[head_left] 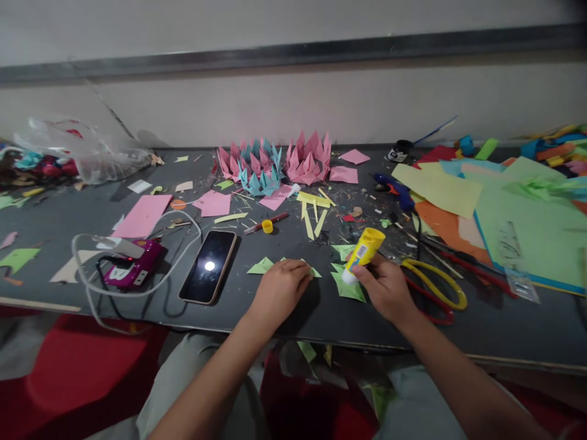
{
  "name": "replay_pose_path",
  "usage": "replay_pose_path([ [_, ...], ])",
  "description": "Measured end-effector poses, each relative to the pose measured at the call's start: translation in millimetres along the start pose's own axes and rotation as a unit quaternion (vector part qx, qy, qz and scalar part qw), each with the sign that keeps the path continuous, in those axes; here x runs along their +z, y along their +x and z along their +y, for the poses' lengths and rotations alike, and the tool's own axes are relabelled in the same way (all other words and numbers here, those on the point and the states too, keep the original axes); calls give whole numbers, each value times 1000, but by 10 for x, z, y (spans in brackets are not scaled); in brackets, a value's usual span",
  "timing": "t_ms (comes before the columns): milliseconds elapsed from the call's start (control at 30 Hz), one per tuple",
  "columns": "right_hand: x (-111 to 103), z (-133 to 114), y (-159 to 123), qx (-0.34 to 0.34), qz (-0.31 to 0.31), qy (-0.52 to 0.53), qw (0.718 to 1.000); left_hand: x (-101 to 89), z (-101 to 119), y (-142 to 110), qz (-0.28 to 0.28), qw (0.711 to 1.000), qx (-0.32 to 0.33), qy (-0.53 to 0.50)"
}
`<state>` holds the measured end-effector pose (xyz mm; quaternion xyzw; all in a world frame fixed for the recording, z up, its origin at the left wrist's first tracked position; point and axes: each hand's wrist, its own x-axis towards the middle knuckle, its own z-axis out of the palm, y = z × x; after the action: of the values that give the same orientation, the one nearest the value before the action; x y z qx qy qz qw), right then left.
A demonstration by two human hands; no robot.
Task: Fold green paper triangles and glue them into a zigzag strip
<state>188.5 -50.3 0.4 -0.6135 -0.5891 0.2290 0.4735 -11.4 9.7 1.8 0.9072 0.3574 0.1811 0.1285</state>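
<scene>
My right hand point(384, 284) is closed round a yellow glue stick point(364, 249), tilted with its white end low at the left. That end is over or against folded light-green paper pieces point(349, 288); contact cannot be told. My left hand point(285, 280) rests on the table, fingers bent together over a light-green folded paper point(262, 266), whose corners stick out on both sides. A yellow cap point(267, 227) lies beyond that hand, beside a reddish-brown pen point(274, 222).
Pink and blue folded-paper flowers point(308, 160) stand at the back. A phone point(208, 267) and a purple power bank point(135, 269) with cables lie left. Yellow-and-red-handled scissors point(440, 284), a blue glue gun point(395, 189) and coloured sheets point(527, 214) lie right. Scraps litter the table.
</scene>
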Motion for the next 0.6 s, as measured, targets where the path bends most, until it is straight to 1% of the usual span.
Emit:
replay_pose_path([
  [100,110,-33,26,-6,-40,-7,999,-10,20,-41,-7,1000,10,10],
  [167,175,-56,50,-25,-74,-33,996,-14,32,-64,-14,1000,15,23],
  [233,230,-75,89,-55,-96,-77,991,-9,32,-80,-20,999,6,23],
  [333,302,-91,169,-110,-118,-150,975,10,19,-89,-18,1000,-9,6],
  [400,345,-87,220,-138,-131,-175,966,16,14,-92,-17,1000,-6,8],
  [500,390,-59,264,-151,-144,-196,958,4,25,-103,-18,999,-2,34],
  [600,410,-20,269,-171,-159,-234,944,-18,47,-130,-13,999,0,49],
])
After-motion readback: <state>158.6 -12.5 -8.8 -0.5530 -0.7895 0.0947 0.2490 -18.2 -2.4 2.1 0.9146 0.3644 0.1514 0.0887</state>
